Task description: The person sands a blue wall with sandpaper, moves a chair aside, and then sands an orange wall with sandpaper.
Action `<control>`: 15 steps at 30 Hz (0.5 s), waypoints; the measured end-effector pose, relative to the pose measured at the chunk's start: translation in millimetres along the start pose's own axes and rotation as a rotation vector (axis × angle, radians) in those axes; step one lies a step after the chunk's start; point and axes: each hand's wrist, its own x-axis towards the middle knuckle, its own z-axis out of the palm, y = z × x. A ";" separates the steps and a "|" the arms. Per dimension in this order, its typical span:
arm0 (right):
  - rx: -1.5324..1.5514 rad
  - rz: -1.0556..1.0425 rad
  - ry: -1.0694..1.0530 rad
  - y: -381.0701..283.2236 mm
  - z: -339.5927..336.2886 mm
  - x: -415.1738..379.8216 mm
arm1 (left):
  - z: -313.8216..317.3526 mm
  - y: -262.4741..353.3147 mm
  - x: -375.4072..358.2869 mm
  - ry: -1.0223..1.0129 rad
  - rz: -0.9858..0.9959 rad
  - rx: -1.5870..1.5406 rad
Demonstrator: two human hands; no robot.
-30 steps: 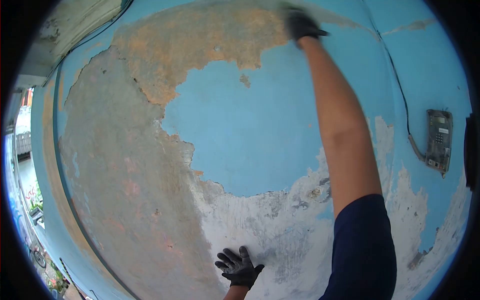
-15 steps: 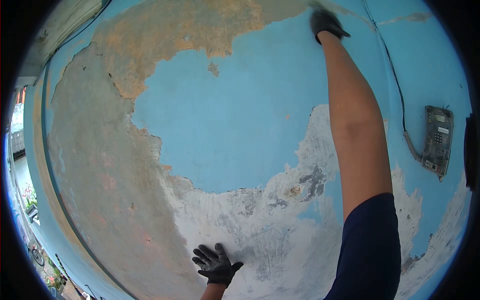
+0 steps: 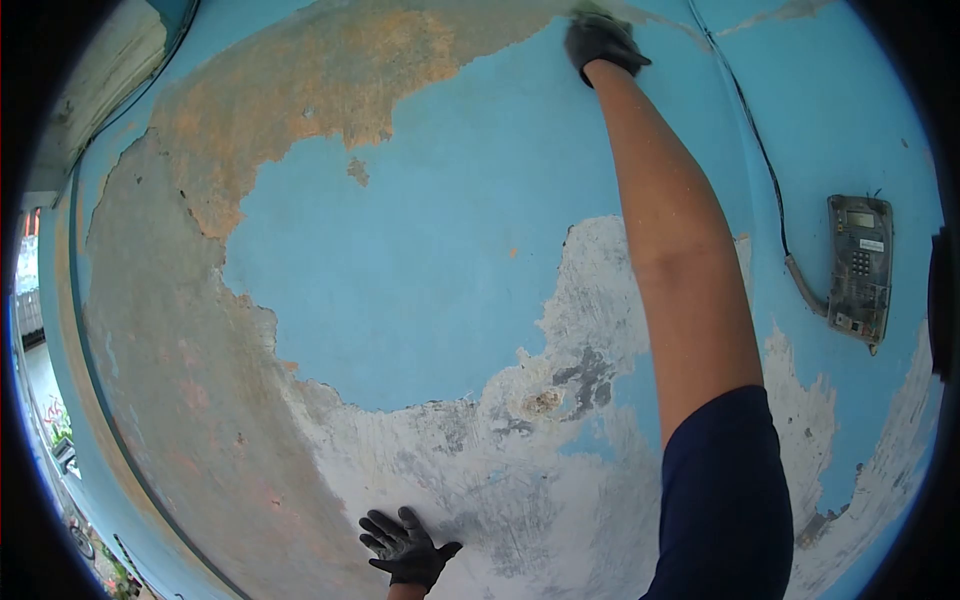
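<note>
My left hand (image 3: pixel 408 550) wears a black glove and lies flat with spread fingers against the bare whitish part of the wall (image 3: pixel 470 510). High up, my right hand (image 3: pixel 606 46), also in a dark glove, is at the top edge of the blue paint (image 3: pixel 400 280), near the brown-grey plaster. Its fingers are curled round something blurred and greenish at the frame's top edge, too unclear to name. The right arm stretches up across the wall.
A dusty wall phone (image 3: pixel 860 268) hangs at the right, with a cable (image 3: pixel 762 150) running up from it. Peeling paint edges surround the blue patch. At the far left are a wall edge and an outdoor area with plants.
The view has shifted, so the wall, phone and both hands appear farther left. My right hand is less blurred, and the greenish thing now shows. My left hand stays flat on the wall.
</note>
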 end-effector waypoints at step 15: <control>-0.169 -0.732 0.617 4.6 74.7 49.4 | 39.1 -12.6 11.4 0.226 0.109 0.061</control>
